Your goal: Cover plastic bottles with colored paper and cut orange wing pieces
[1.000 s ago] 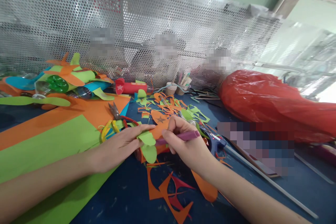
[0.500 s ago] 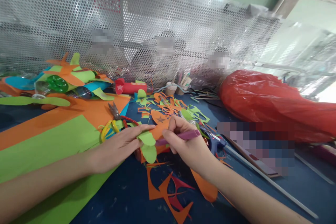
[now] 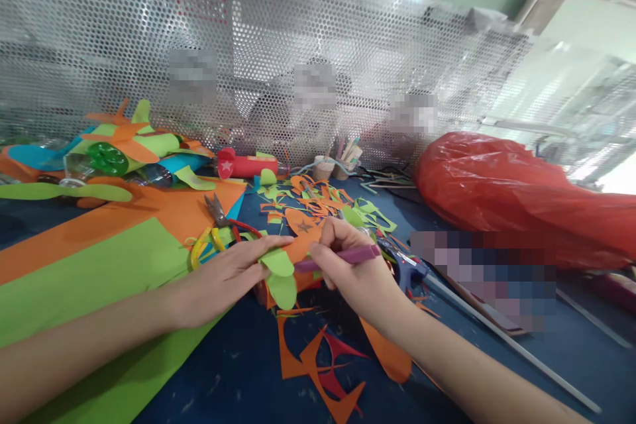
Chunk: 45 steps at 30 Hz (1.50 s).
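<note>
My right hand [image 3: 350, 271] is closed in a writing grip on a purple marker [image 3: 360, 254], its tip end low over an orange paper craft [image 3: 303, 248]. A dark star shows on the craft's far wing. My left hand [image 3: 223, 281] lies on the craft's left side, fingers stretched out and pressing against it. Light green rounded paper blades [image 3: 281, 285] stick up at the craft's near end, between my hands. What lies under my left palm is hidden. Scissors with red handles [image 3: 218, 212] and yellow handles [image 3: 203, 248] lie beside my left hand.
Orange and green paper sheets [image 3: 99, 285] cover the left. Scraps [image 3: 322, 364] lie in front and behind. A blue glue gun [image 3: 410, 271] with a white stick is right. A red plastic bag [image 3: 497, 192], bottle crafts [image 3: 124, 152] and a perforated metal screen [image 3: 278, 33] stand behind.
My right hand and the marker have shifted very slightly to the right. My left hand and the craft look unmoved.
</note>
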Tool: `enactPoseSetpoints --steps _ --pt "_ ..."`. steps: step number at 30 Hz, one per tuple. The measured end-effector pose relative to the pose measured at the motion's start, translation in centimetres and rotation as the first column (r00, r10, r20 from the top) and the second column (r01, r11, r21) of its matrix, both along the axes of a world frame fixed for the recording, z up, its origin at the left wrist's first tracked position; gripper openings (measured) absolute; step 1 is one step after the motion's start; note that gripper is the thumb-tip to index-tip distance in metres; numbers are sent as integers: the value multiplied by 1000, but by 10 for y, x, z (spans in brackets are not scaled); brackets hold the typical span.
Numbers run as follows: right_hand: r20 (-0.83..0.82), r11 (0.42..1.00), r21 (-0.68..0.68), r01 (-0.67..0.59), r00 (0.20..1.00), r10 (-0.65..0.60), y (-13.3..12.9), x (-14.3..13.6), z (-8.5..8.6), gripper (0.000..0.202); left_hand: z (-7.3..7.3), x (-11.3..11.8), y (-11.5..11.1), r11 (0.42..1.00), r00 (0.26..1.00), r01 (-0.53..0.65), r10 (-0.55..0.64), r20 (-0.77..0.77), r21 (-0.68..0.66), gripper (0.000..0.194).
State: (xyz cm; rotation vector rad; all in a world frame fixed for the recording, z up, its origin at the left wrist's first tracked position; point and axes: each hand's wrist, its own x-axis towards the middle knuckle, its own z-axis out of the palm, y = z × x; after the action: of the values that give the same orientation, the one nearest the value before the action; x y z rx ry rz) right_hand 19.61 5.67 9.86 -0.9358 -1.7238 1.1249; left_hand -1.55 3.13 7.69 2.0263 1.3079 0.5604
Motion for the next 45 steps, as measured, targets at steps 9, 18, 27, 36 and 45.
enactPoseSetpoints --steps 9,18,27,36,45 --pt "-57 1000 -18 -23 998 22 0 -2 1 26 0 0 0 1000 1000 0 0 4 8 58" --pt "-9 999 36 -2 1000 2 -1 1 3 24 -1 -2 1 1000 1000 -3 3 -21 21 59" --pt "48 997 82 -7 999 4 0 1 3 23 0 1 0 1000 999 -11 12 -46 27 59" --pt "32 997 74 -18 999 15 1 2 0 23 -3 -2 1 999 1000 5 -4 -30 37 57" --pt "60 997 58 -48 997 45 -1 0 4 23 1 0 1 1000 999 10 -9 -44 26 63"
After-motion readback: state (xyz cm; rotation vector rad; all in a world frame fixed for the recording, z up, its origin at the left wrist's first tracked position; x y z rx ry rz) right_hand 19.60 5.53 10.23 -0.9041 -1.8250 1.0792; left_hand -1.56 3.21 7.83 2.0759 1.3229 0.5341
